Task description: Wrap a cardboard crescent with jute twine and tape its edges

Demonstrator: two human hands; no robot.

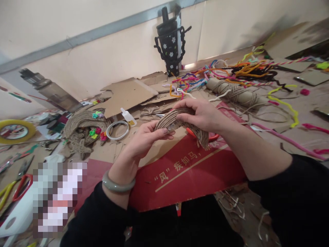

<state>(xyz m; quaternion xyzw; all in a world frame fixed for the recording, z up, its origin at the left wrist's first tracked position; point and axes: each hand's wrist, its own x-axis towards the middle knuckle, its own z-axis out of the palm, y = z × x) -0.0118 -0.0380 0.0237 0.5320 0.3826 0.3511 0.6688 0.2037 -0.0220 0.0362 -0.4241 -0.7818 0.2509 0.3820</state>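
Note:
Between my two hands is a curved cardboard arch wrapped in rows of brown twine (168, 119), with bare printed cardboard along its inner part. My left hand (151, 133) pinches its left end, thumb on top. Over the upper right side of the arch, my right hand (196, 116) closes with thumb in front and fingers behind. Its right end hangs free above a red printed board (190, 175). Orange-red scissor handles (213, 138) show partly behind the arch. Twine runs from the right toward my right hand from a wound cardboard tube (231, 92).
Left of my hands lie a finished-looking twine arch with small coloured flowers (84, 120), a white ring (117, 130) and a small glue bottle (128, 117). A black flowered tumbler (169, 44) stands at the back. Colourful pipe cleaners (241, 72) spread at right; yellow tape (16, 131) lies far left.

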